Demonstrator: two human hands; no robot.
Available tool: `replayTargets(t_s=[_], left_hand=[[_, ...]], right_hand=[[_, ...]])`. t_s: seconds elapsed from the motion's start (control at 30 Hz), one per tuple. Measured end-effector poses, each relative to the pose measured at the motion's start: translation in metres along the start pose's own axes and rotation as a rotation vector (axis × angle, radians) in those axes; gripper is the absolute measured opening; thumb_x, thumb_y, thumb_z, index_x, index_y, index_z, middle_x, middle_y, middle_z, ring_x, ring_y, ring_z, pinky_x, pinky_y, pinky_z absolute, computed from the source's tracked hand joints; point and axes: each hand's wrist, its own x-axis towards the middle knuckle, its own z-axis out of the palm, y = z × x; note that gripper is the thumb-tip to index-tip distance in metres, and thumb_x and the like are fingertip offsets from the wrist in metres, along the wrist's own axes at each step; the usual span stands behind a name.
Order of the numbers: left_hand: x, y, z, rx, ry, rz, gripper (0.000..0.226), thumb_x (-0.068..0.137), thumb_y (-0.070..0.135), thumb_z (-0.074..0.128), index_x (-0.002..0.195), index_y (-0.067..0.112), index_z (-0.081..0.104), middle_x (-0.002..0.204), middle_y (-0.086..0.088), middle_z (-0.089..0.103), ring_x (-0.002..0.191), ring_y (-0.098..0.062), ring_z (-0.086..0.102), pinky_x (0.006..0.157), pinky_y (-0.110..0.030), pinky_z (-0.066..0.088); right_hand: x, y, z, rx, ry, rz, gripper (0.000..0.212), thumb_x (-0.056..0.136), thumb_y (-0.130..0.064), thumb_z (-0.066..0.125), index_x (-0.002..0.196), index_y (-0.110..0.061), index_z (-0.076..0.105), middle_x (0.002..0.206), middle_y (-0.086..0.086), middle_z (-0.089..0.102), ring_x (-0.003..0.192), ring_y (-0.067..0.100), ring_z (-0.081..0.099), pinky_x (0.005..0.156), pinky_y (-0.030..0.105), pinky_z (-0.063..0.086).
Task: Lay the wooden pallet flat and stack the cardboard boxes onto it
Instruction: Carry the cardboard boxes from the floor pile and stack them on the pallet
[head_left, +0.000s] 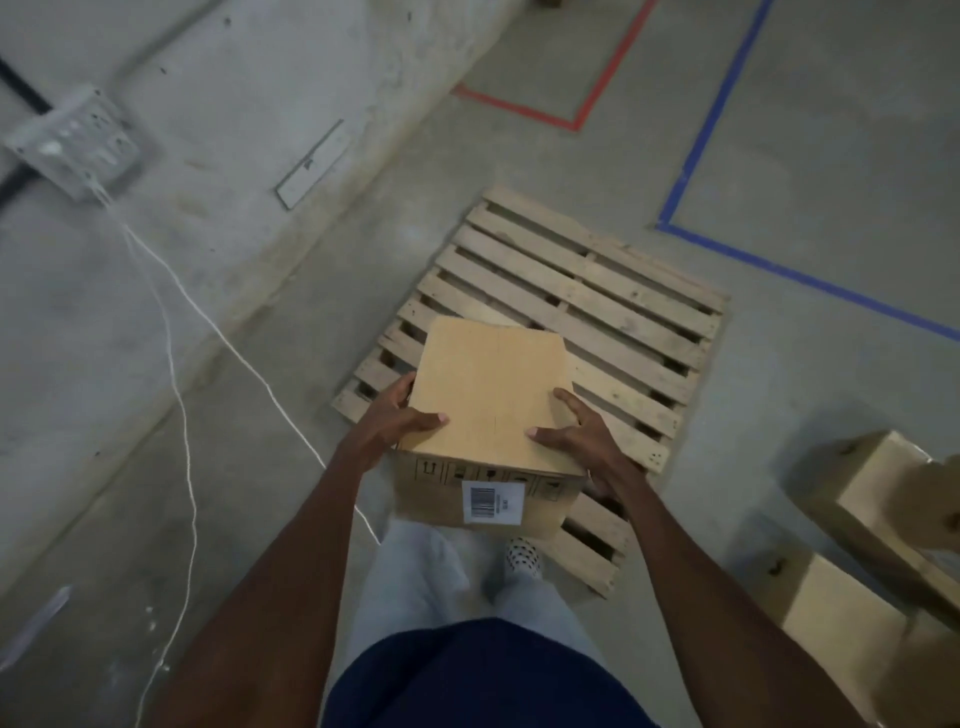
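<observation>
Evidently the wooden pallet (566, 332) already lay flat on the concrete floor (810, 374), its slats rough and gapped. Both hands gripped a smooth cardboard box (491, 395), left hand (397, 418) and right hand (582, 431) clasping opposite sides, above the pallet's six-o'clock edge. Lowering it squarely appeared next. Further boxes (872, 525) waited at four o'clock.
</observation>
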Motion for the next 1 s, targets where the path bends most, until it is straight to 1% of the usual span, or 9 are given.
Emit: replayTargets(t_s=[0.1,0.2,0.27,0.37,0.57,0.73,0.8,0.87,1.0], left_hand=[[0.057,0.012,-0.03,0.126,-0.045,0.006,0.088,0.057,0.041,0.085,0.136,0.029,0.048,0.126,0.004,0.063,0.116,-0.02,0.059,0.098,-0.046,0.05],[0.135,0.006,-0.052,0.212,-0.117,0.001,0.096,0.06,0.043,0.083,0.144,0.026,0.039,0.133,0.0,0.057,0.12,-0.023,0.054,0.095,-0.04,0.048],[0.196,-0.015,-0.065,0.269,-0.155,-0.028,0.108,0.062,0.047,0.085,0.151,0.022,0.03,0.141,-0.001,0.05,0.126,-0.024,0.05,0.1,-0.04,0.046],[0.291,-0.063,-0.081,0.366,-0.198,-0.106,0.127,0.045,0.067,0.084,0.152,0.021,0.03,0.146,-0.002,0.048,0.128,-0.024,0.05,0.105,-0.047,0.045],[0.421,-0.142,-0.089,0.427,-0.268,-0.103,0.092,0.066,0.041,0.086,0.143,0.02,0.041,0.137,-0.001,0.054,0.122,-0.022,0.052,0.1,-0.044,0.047],[0.498,-0.214,-0.084,0.44,-0.292,-0.071,0.118,0.047,0.067,0.082,0.146,0.026,0.033,0.139,0.001,0.052,0.126,-0.023,0.05,0.105,-0.053,0.045],[0.515,-0.229,-0.077,0.453,-0.296,-0.07,0.118,0.057,0.06,0.084,0.152,0.026,0.023,0.147,-0.002,0.044,0.134,-0.025,0.043,0.111,-0.052,0.037],[0.528,-0.242,-0.072,0.476,-0.288,-0.057,0.112,0.072,0.035,0.084,0.155,0.022,0.009,0.154,-0.004,0.033,0.139,-0.025,0.033,0.115,-0.045,0.029],[0.541,-0.258,-0.065,0.508,-0.339,-0.033,0.11,0.078,0.01,0.08,0.155,0.018,0.001,0.157,-0.006,0.022,0.143,-0.023,0.023,0.111,-0.033,0.025]], right_hand=[[0.046,-0.017,0.02,0.015,0.049,0.038,0.1,0.066,-0.037,0.089,0.151,-0.033,0.035,0.156,0.003,0.032,0.135,0.027,0.039,0.109,0.049,0.039],[0.108,-0.016,0.047,0.033,0.133,0.085,0.102,0.07,-0.029,0.088,0.153,-0.028,0.029,0.155,0.005,0.033,0.135,0.028,0.038,0.109,0.047,0.039],[0.154,-0.004,0.067,0.058,0.181,0.098,0.102,0.072,-0.024,0.086,0.154,-0.026,0.026,0.155,0.006,0.031,0.136,0.028,0.036,0.109,0.047,0.038],[0.228,0.025,0.098,0.05,0.222,0.136,0.102,0.074,-0.022,0.085,0.154,-0.026,0.023,0.156,0.005,0.029,0.137,0.028,0.034,0.108,0.047,0.036],[0.363,0.104,0.148,0.037,0.307,0.161,0.099,0.075,-0.025,0.083,0.153,-0.027,0.023,0.155,0.003,0.03,0.136,0.027,0.035,0.106,0.048,0.037],[0.445,0.169,0.176,0.013,0.393,0.14,0.103,0.074,-0.027,0.085,0.154,-0.029,0.02,0.159,0.0,0.023,0.142,0.026,0.028,0.112,0.054,0.036],[0.465,0.191,0.184,0.002,0.41,0.106,0.103,0.075,-0.027,0.084,0.154,-0.028,0.018,0.16,-0.002,0.021,0.143,0.025,0.027,0.112,0.056,0.035],[0.477,0.209,0.193,0.013,0.437,0.073,0.103,0.076,-0.027,0.084,0.154,-0.027,0.017,0.16,-0.002,0.02,0.144,0.024,0.025,0.113,0.057,0.033],[0.485,0.232,0.211,0.012,0.512,0.077,0.102,0.075,-0.028,0.084,0.154,-0.028,0.019,0.162,-0.003,0.018,0.147,0.024,0.021,0.114,0.06,0.03]])
